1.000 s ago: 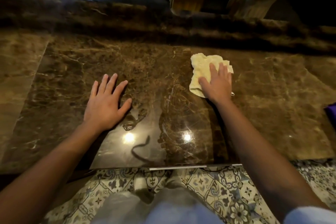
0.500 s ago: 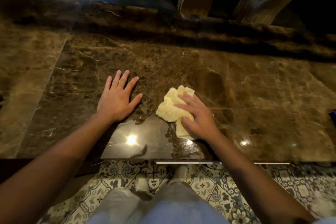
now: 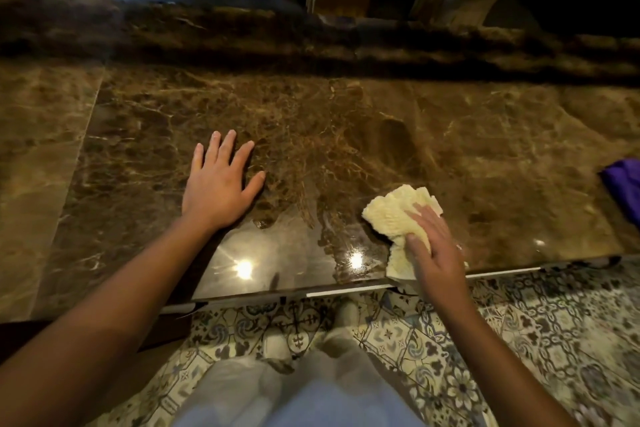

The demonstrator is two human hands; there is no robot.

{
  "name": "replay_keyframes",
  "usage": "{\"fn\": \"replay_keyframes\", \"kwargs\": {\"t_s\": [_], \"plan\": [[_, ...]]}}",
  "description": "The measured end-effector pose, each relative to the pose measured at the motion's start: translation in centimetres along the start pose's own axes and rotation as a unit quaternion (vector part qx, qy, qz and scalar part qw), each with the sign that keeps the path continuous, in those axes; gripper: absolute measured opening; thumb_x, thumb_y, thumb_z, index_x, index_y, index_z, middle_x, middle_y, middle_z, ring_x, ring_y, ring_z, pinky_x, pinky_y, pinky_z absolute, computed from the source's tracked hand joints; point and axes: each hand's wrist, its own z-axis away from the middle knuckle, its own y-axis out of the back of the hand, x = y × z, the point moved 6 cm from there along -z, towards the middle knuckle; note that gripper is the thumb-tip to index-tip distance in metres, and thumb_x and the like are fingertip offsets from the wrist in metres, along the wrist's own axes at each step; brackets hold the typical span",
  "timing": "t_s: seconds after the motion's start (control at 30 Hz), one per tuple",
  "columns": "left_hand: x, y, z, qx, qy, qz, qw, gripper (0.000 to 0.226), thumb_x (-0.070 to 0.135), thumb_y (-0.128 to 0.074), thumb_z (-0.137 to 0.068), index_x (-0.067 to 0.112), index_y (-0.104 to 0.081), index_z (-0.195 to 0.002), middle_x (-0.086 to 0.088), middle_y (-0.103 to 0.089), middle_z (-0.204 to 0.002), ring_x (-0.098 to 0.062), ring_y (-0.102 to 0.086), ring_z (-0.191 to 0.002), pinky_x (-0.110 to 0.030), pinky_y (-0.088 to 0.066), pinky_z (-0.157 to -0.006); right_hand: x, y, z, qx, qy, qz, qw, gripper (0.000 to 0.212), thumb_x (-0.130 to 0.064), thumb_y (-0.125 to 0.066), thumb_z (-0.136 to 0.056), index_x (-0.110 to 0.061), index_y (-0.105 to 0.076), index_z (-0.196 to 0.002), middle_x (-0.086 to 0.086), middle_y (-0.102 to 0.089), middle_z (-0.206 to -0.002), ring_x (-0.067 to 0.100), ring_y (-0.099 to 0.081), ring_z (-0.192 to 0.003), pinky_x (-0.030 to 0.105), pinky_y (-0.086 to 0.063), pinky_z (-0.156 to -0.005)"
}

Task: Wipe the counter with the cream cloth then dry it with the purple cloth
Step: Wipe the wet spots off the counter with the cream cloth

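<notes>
Right hand [image 3: 437, 246]: we press the cream cloth [image 3: 394, 218] flat on the bench [image 3: 346, 135].
Left hand [image 3: 216, 185]: we rest it released, palm down.
Purple cloth [image 3: 623, 184]: far right.

Views: 1, head-worn.
Facing: forward and steeply down, over counter [image 3: 346, 121] onto patterned floor [image 3: 554, 340].
Nearness: close, at arm's reach.

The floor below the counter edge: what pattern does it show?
Ornate floral and geometric tiles, cream with dark motifs, seen in the head view.
</notes>
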Motion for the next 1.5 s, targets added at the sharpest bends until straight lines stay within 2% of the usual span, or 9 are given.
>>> {"fn": "replay_keyframes", "kwargs": {"t_s": [0.17, 0.33, 0.87, 1.03, 1.1, 1.2, 1.3, 1.4, 1.5], "plan": [[-0.1, -0.1, -0.1, 0.011, -0.006, 0.004, 1.0, 0.071, 0.063, -0.031, -0.099, 0.023, -0.034, -0.157, -0.014, -0.024, -0.169, -0.034, -0.013, -0.158, -0.053, -0.008, -0.127, -4.0, -7.3, 1.8, -0.005, 0.029, 0.197, 0.98, 0.079, -0.069, -0.034, -0.095, -0.026, -0.022, -0.159, 0.002, -0.009, -0.172, 0.02, 0.001, -0.159, 0.05, -0.002, -0.127], [-0.1, -0.3, -0.2, 0.012, 0.0, 0.005, 1.0, 0.07, 0.063, -0.034, -0.099, 0.023, -0.034, -0.157, -0.014, -0.025, -0.169, -0.033, -0.013, -0.158, -0.052, -0.008, -0.127, -6.5, -11.5, -1.2, -0.015, 0.016, 0.317, 0.948, 0.098, -0.084, -0.027, -0.087, -0.017, -0.024, -0.159, 0.019, -0.013, -0.169, 0.041, -0.005, -0.156, 0.06, -0.004, -0.124], [0.1, 0.3, 0.1, 0.008, 0.002, 0.011, 1.0, 0.071, 0.063, -0.031, -0.097, 0.024, -0.035, -0.156, -0.013, -0.025, -0.169, -0.033, -0.014, -0.158, -0.052, -0.008, -0.128, -5.8, -9.3, -18.3, -0.031, 0.072, 0.287, 0.955, 0.053, -0.045, -0.03, -0.106, -0.028, -0.036, -0.155, 0.005, -0.023, -0.169, 0.029, -0.015, -0.157, 0.051, -0.007, -0.127], [0.0, 0.2, 0.0, 0.007, 0.0, 0.012, 1.0, 0.07, 0.062, -0.033, -0.098, 0.024, -0.033, -0.157, -0.013, -0.024, -0.169, -0.033, -0.013, -0.158, -0.053, -0.008, -0.128, -5.4, -8.8, -10.9, -0.061, 0.107, 0.176, 0.977, 0.047, -0.044, -0.033, -0.107, -0.027, -0.046, -0.15, -0.001, -0.032, -0.165, 0.02, -0.017, -0.156, 0.044, -0.006, -0.126], [-0.1, 0.1, 0.0, 0.008, 0.0, 0.014, 1.0, 0.07, 0.062, -0.033, -0.098, 0.024, -0.034, -0.157, -0.013, -0.024, -0.169, -0.033, -0.013, -0.158, -0.053, -0.009, -0.127, -5.0, -7.5, -7.4, -0.064, 0.076, 0.068, 0.993, 0.044, -0.041, -0.037, -0.107, -0.024, -0.054, -0.144, -0.005, -0.045, -0.156, 0.009, -0.03, -0.149, 0.042, -0.019, -0.123], [-0.1, 0.1, 0.0, 0.011, -0.001, 0.017, 1.0, 0.07, 0.062, -0.033, -0.098, 0.024, -0.035, -0.157, -0.014, -0.025, -0.169, -0.033, -0.014, -0.158, -0.053, -0.009, -0.127, -3.9, -3.9, -3.0, -0.036, -0.061, -0.13, 0.989, 0.039, -0.04, -0.044, -0.106, -0.019, -0.065, -0.131, -0.004, -0.071, -0.12, 0.004, -0.065, -0.109, 0.035, -0.053, -0.092], [-0.1, 0.1, 0.0, 0.01, -0.002, 0.017, 1.0, 0.07, 0.062, -0.033, -0.099, 0.024, -0.034, -0.157, -0.014, -0.024, -0.169, -0.033, -0.013, -0.158, -0.053, -0.008, -0.128, -3.6, -3.0, 1.7, -0.018, -0.135, -0.215, 0.967, 0.038, -0.04, -0.044, -0.105, -0.015, -0.066, -0.124, -0.002, -0.072, -0.098, -0.001, -0.07, -0.082, 0.028, -0.056, -0.07], [-0.1, 0.1, -0.1, 0.012, -0.006, 0.018, 1.0, 0.069, 0.062, -0.033, -0.099, 0.024, -0.034, -0.157, -0.014, -0.024, -0.169, -0.033, -0.012, -0.158, -0.053, -0.008, -0.127, -4.9, -6.7, 5.2, 0.033, -0.083, -0.194, 0.977, 0.035, -0.044, -0.039, -0.105, -0.045, -0.055, -0.135, -0.001, -0.059, -0.143, 0.021, -0.059, -0.129, 0.05, -0.051, -0.101], [-0.2, 0.0, -0.1, 0.011, -0.006, 0.019, 1.0, 0.068, 0.061, -0.035, -0.1, 0.023, -0.033, -0.157, -0.014, -0.023, -0.169, -0.033, -0.012, -0.158, -0.054, -0.008, -0.127, -6.2, -10.3, 5.8, 0.139, 0.018, -0.008, 0.99, 0.036, -0.034, -0.035, -0.104, -0.03, -0.062, -0.127, -0.017, -0.053, -0.147, 0.016, -0.043, -0.143, 0.052, -0.029, -0.118]]}}
